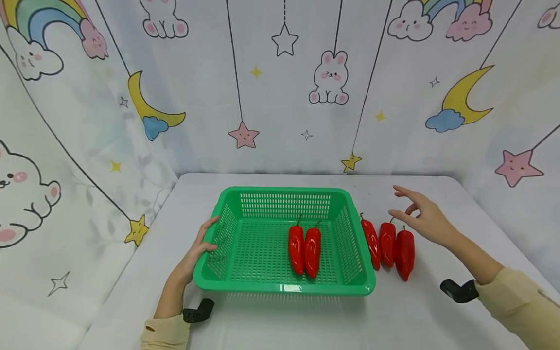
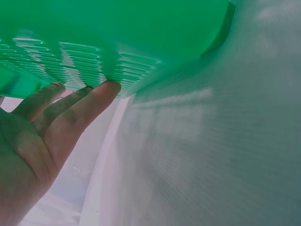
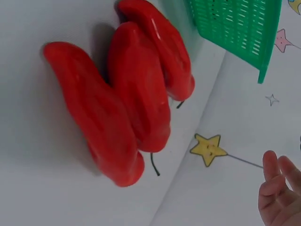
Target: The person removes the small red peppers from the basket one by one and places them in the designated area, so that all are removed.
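A green plastic basket (image 1: 284,288) with slotted walls stands on the table. Two glossy red chili peppers (image 1: 312,253) lie in it side by side, right of its middle. At its left side my left hand (image 1: 192,255) grips the rim; in the left wrist view, several fingers (image 2: 84,110) reach under the rim to the outer wall. Three more red peppers (image 1: 404,253) lie just right of the basket, close together, stems toward the back. My right hand (image 1: 422,218) hovers by their stem ends, fingers apart and lightly bent, holding nothing.
The white table (image 1: 280,325) extends around the basket. A printed cloth backdrop (image 1: 197,73) with stars, moons and rabbits rises behind it and at both sides. Small black devices (image 1: 459,290) are worn at both wrists, by the beige sleeves (image 1: 516,301).
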Demonstrator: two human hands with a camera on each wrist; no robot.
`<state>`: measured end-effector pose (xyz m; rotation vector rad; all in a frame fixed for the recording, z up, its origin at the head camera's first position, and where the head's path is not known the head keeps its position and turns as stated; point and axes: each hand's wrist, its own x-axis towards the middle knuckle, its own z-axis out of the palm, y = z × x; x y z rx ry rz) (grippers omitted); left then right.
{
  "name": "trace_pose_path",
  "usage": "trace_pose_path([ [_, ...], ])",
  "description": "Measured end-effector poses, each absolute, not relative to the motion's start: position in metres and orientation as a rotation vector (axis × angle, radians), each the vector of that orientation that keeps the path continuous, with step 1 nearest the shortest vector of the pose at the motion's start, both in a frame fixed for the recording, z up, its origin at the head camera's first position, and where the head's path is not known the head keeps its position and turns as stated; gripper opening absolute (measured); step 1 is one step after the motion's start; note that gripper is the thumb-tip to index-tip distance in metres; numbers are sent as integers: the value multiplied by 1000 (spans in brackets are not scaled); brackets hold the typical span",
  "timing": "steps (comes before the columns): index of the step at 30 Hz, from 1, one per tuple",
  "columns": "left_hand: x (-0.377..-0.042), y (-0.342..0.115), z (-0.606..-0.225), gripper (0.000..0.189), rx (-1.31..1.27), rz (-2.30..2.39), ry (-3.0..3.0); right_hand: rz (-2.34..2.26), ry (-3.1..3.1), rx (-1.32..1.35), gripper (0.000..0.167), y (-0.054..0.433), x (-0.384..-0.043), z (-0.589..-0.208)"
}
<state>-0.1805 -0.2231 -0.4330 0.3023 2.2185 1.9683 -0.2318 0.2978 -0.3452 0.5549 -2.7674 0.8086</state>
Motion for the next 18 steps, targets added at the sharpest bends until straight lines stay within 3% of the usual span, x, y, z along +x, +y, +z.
trace_pose_path([
  [18,-182,-225,-435,71,296,1961,2227,846,-2745,667,72,244,-232,-315],
])
